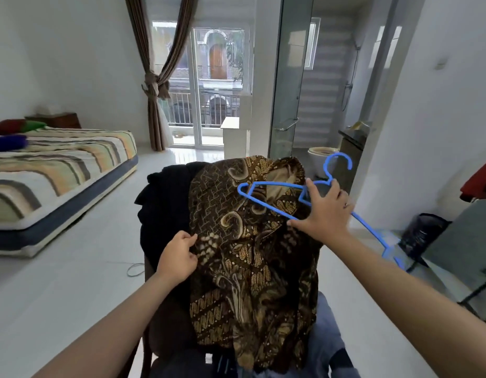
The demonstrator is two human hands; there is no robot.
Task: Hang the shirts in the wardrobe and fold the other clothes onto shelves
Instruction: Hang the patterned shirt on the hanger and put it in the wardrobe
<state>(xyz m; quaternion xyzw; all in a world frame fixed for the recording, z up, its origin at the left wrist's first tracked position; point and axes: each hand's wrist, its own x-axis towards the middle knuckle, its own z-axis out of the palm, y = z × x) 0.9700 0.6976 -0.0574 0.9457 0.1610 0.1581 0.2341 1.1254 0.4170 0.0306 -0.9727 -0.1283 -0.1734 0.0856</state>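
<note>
A brown and gold batik shirt (pixel 250 263) hangs draped over a chair back in the middle of the view, collar at the top. My left hand (pixel 179 255) pinches the shirt's left edge. My right hand (pixel 323 211) grips a blue plastic hanger (pixel 266 199) near its neck, above the shirt's collar; the hook points up and one arm of the hanger runs down to the right. A black garment (pixel 165 203) lies under the shirt on the left, and blue denim (pixel 326 339) shows below on the right.
A low bed (pixel 59 170) with a striped cover stands at the left. Ahead are a glass balcony door (pixel 217 85) and a tied brown curtain (pixel 157 85). A glass bathroom partition (pixel 288 77) is at the right. A dark bin (pixel 421 233) and a table leg stand on the right floor.
</note>
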